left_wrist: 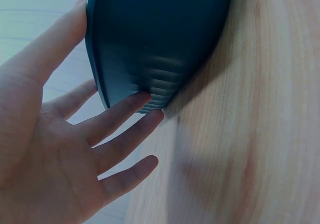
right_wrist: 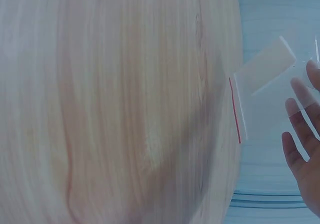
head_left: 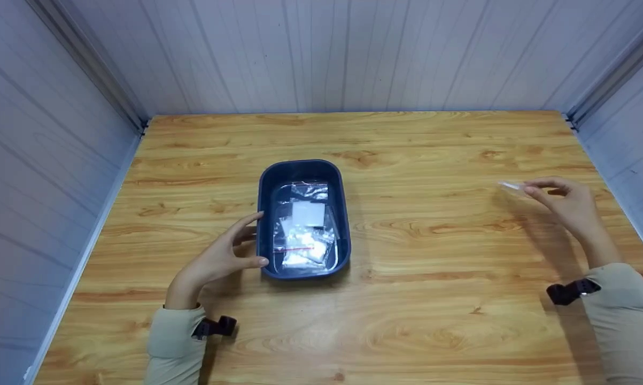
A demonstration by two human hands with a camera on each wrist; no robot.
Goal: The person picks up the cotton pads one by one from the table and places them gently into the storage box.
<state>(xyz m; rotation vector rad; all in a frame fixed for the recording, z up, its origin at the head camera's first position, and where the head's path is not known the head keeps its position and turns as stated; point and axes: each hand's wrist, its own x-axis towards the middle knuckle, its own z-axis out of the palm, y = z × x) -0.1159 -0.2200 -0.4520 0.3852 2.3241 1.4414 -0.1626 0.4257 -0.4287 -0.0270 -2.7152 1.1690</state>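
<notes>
A dark blue plastic bin (head_left: 345, 214) stands on the table, with several clear zip bags (head_left: 305, 224) and white pieces in it. At its left side is my left hand (head_left: 214, 262), the thumb and a fingertip touching the rim. In the left wrist view, the fingers (left_wrist: 120, 144) are spread and nearly straight, some against the bin's ribbed outer wall. Far to the right, my right hand (head_left: 570, 208) pinches a small clear zip bag (head_left: 512, 186) above the table. The right wrist view shows its red seal line and a white piece inside the zip bag (right_wrist: 265, 104).
The wood-grain table (head_left: 433, 321) spreads around the bin. Pale panel walls rise at the back (head_left: 348, 59), left (head_left: 43, 176) and right (head_left: 634, 160). A dark camera mount (head_left: 214, 326) sits on the left wrist, another mount (head_left: 572, 292) on the right.
</notes>
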